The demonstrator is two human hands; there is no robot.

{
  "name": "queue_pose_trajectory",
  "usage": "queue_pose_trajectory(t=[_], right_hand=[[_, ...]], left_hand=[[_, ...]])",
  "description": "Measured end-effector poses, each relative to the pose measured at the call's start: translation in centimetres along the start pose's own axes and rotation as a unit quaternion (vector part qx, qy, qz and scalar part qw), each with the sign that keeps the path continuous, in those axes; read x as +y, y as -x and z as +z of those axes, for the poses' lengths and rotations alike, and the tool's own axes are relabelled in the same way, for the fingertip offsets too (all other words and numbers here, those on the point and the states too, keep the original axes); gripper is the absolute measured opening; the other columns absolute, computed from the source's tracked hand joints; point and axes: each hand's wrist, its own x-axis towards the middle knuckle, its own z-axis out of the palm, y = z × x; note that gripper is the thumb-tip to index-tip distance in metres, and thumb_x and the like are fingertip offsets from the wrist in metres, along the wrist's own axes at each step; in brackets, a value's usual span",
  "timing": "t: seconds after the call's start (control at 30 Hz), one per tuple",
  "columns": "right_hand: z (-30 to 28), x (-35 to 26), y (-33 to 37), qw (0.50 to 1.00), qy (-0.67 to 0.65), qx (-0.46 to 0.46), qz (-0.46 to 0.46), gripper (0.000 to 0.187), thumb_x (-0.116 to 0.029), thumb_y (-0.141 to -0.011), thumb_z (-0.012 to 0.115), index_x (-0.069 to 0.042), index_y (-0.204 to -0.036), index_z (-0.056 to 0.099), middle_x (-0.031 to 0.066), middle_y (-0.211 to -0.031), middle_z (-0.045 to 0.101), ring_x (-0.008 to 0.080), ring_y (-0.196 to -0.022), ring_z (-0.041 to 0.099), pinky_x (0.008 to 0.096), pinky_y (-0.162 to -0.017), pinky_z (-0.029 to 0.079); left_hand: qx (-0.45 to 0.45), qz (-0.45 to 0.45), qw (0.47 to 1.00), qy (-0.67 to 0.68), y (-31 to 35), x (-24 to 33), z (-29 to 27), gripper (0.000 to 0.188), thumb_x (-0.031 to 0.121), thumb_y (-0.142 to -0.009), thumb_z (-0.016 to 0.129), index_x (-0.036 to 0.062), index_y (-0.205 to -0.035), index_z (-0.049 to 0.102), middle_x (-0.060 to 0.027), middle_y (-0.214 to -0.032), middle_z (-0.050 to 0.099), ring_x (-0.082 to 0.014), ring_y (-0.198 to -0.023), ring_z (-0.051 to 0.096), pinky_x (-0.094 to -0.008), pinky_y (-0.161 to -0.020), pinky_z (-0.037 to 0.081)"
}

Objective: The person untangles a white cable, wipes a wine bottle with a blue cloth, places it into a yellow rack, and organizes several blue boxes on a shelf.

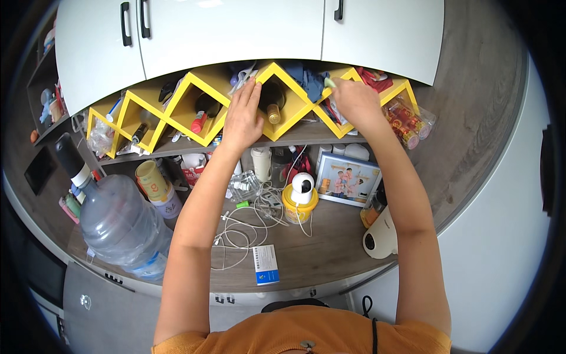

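Note:
Both my arms reach up to a yellow zigzag rack (306, 108) with diamond-shaped compartments. My left hand (243, 116) lies with fingers stretched out and together against the rack's frame, left of a gold-topped bottle (273, 113). At the rack's right part my right hand (354, 104) is closed, and a small pale green piece (329, 83) sticks out from its fingers; its kind is unclear. Dark blue cloth (306, 81) sits in the compartment beside it. Further left, a red-capped bottle (199, 121) and a dark bottle (140, 133) lie in other compartments.
White cupboards (236, 35) hang above. On the counter stand a large water jug (121, 218), a white camera (302, 187) on a yellow tub (300, 209), tangled cables (242, 233), a framed picture (348, 179), a cream appliance (380, 237) and a card (266, 264). Clear-packed red cans (407, 122) sit right.

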Motion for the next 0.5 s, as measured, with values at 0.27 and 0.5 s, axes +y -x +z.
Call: queue_pose_trajectory(t=[0.27,0.5], right_hand=[[6.1,1.0,-6.6,0.986,-0.169,-0.004,-0.005,0.031,-0.023,-0.085,0.049,0.004,-0.093,0.062,0.0301,-0.092,0.059,0.0434,-0.091,0.057,0.0475,-0.081,0.046],[7.6,-0.1,-8.0,0.866,-0.459,-0.075,0.182,0.027,-0.02,-0.09,0.051,-0.003,-0.11,0.058,0.0003,-0.06,0.045,0.0069,-0.046,0.035,0.0232,-0.037,0.025]], left_hand=[[0.002,-0.002,1.0,0.0,-0.1,0.0,0.2,0.074,-0.005,-0.061,0.058,-0.0011,-0.132,0.038,-0.0186,-0.138,0.035,-0.0358,-0.123,0.037,-0.0405,-0.104,0.032],[-0.003,-0.003,1.0,-0.009,-0.4,0.7,0.2,0.068,-0.005,-0.062,0.056,-0.0045,-0.129,0.04,-0.0204,-0.136,0.037,-0.0359,-0.123,0.037,-0.04,-0.104,0.032]])
